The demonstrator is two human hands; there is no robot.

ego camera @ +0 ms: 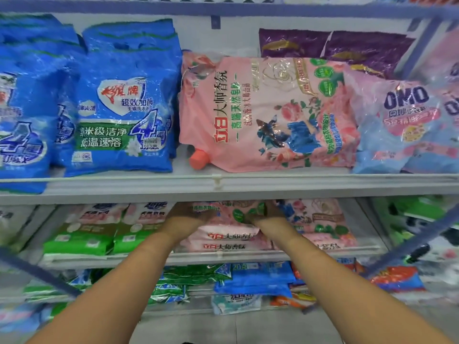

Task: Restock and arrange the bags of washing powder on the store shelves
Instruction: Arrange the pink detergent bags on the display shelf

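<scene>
Pink bag (223, 217) held by two hands: left hand (185, 214), right hand (267, 212).

"omo" in dark blue on pale pink-blue bag (407, 125), upper shelf right. big "4" on blue bag (124, 100). pink bag (263, 112) lying sideways: chinese lettering, red and green.

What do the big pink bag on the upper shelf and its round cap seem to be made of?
The big pink bag looks like thin glossy plastic film: it wrinkles, sags and throws bright glare. Its cap, coral in colour, looks like matte moulded hard plastic, smooth and evenly coloured, though that stays a guess.
</scene>
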